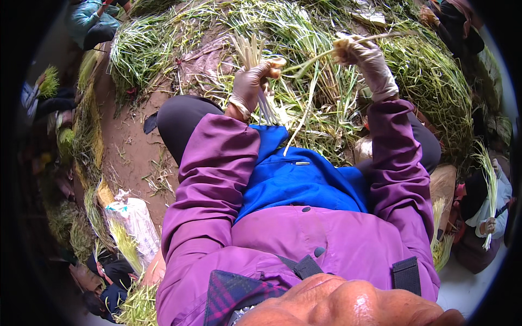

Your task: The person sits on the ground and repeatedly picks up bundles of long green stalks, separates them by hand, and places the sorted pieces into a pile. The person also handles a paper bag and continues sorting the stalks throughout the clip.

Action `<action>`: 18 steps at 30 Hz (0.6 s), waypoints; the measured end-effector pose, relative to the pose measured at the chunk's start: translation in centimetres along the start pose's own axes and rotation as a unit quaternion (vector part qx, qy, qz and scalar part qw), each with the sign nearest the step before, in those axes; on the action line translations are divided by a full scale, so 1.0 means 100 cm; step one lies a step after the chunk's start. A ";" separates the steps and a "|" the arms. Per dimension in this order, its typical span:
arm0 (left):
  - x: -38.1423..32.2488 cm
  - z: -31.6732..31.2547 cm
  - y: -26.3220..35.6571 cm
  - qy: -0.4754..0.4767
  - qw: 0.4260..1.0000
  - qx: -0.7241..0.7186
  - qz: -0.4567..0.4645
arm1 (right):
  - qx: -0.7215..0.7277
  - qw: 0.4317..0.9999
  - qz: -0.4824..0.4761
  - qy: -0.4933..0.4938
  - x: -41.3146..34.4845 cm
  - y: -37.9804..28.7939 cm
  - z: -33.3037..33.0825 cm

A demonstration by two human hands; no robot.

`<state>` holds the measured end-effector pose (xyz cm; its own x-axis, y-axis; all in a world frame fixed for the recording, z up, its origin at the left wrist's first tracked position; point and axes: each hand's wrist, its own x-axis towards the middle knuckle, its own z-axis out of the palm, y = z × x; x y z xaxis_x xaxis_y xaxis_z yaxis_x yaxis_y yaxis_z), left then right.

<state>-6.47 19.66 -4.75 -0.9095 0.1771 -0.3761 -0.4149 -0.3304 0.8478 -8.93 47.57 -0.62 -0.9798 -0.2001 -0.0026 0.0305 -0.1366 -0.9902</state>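
My left hand [251, 83], in a thin pale glove, is closed around a bundle of white plant stalks [248, 51]; their cut-looking ends fan out above the fist and the rest hangs below it. To the right, my right hand [359, 53], gloved as well, pinches a brownish-green stalk with a dry, ragged part at the fingertips. One green strand [308, 63] stretches from there towards my left hand; whether it touches that hand is unclear. A blue cloth [301, 175] lies over my lap, with a single pale stalk [301, 122] resting against its upper edge.
Heaps of long green stalks [138, 49] spread in front and to the right [428, 81]. Brown ground [126, 142] shows at left, near a white sack [136, 224]. Co-workers sit around the edges; one at right [489, 203] holds a bundle of stalks.
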 end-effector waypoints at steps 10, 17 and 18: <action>0.003 0.017 -0.012 -0.070 0.994 0.080 0.014 | 0.049 0.990 0.090 -0.101 0.016 0.023 0.050; 0.016 0.001 -0.011 -0.070 0.996 -0.046 0.007 | -0.077 0.981 0.167 -0.065 -0.022 0.066 0.088; 0.015 0.001 -0.012 -0.078 0.995 -0.064 -0.009 | -0.077 0.983 0.152 -0.074 -0.022 0.071 0.094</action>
<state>-7.36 20.38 -6.32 -0.8910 0.3218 -0.3202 -0.4402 -0.4400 0.7827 -4.65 37.90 -6.32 -0.8898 -0.3501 -0.2928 0.2764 0.0973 -0.9561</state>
